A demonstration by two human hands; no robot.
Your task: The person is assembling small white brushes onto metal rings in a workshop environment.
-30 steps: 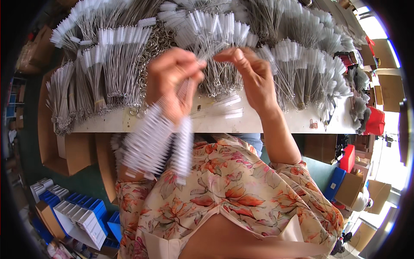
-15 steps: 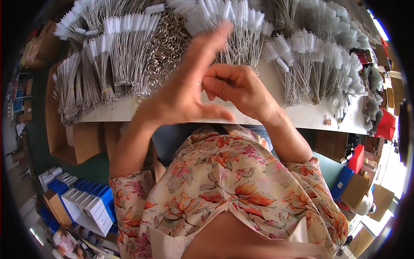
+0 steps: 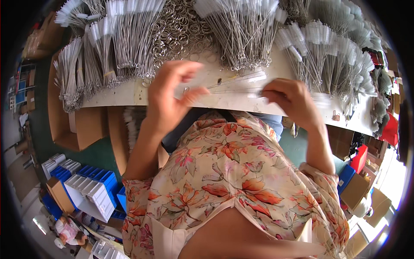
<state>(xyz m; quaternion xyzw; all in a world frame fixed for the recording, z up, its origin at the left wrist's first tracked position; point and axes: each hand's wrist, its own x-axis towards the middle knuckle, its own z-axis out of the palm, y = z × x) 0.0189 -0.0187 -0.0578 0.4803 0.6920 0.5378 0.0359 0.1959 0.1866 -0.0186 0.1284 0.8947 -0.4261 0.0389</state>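
Smeared by motion, my left hand (image 3: 168, 97) is over the table's front edge, thumb and forefinger apart. A small metal loop (image 3: 186, 90) shows in that gap; whether the hand grips anything is unclear. To its right, my right hand (image 3: 293, 101) has its fingers pinched on a thin wire brush. The brush's wire (image 3: 241, 91) stretches left toward my left thumb, and its white bristles blur out past the right hand. Just behind it is another wire brush (image 3: 257, 77) with white bristles; I cannot tell whether it is lying or held.
Bundles of wire brushes (image 3: 246, 34) line the table (image 3: 129, 98) left, centre and right. Among them is a heap of metal rings (image 3: 183, 30). A cardboard box (image 3: 88, 129) stands below at left, near blue and white bins (image 3: 92, 194). Another person (image 3: 69, 231) is far lower left.
My hands were close together and have moved apart, the right one going right and down. Wire brushes now show between them. The whole view has shifted slightly.
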